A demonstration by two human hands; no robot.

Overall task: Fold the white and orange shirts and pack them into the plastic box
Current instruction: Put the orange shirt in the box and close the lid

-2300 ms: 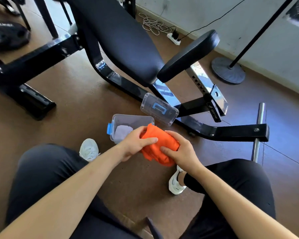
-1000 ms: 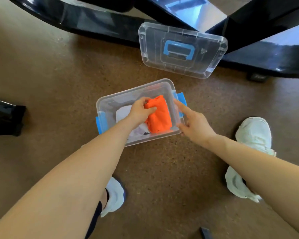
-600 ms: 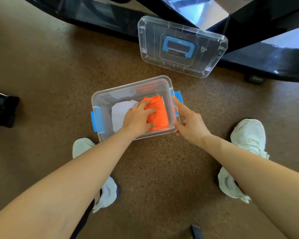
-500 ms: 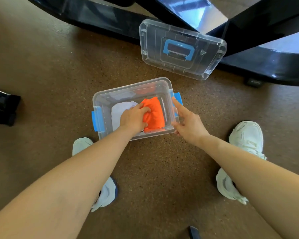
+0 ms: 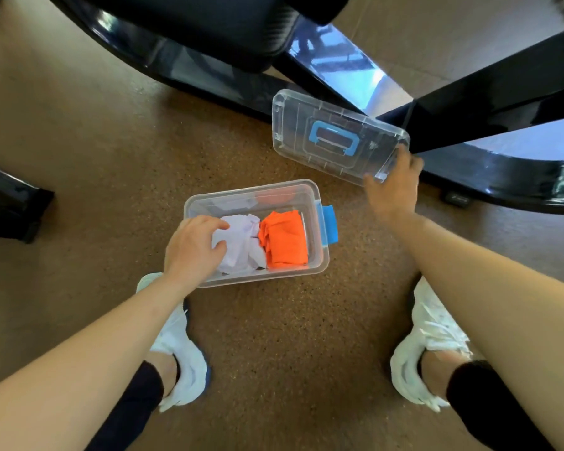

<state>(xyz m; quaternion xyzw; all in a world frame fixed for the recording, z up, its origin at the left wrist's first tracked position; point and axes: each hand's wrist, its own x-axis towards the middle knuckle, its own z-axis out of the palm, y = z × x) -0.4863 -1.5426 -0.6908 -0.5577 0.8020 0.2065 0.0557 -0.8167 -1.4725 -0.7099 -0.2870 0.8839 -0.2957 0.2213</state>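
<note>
Centre frame, on the speckled brown floor (image 5: pixel 274 336), the clear rectangular plastic box (image 5: pixel 264 278) holds two bundles side by side: the rumpled white shirt (image 5: pixel 241 245) on the left and the neatly folded orange shirt (image 5: pixel 285 242) on the right. The left hand (image 5: pixel 192 249) curls its fingers onto the white shirt. The right hand (image 5: pixel 393 187) grips a corner of the ribbed, blue-handled lid (image 5: pixel 332 138) at upper right.

**Shirts packed, box uncovered**

The clear, blue-latched plastic box (image 5: pixel 320 257) stands open on the brown floor. Inside, the crumpled white shirt (image 5: pixel 241 247) fills the left half, touching the folded orange shirt (image 5: pixel 285 242) at right. The lid (image 5: pixel 293 125) lies apart beyond.
</note>
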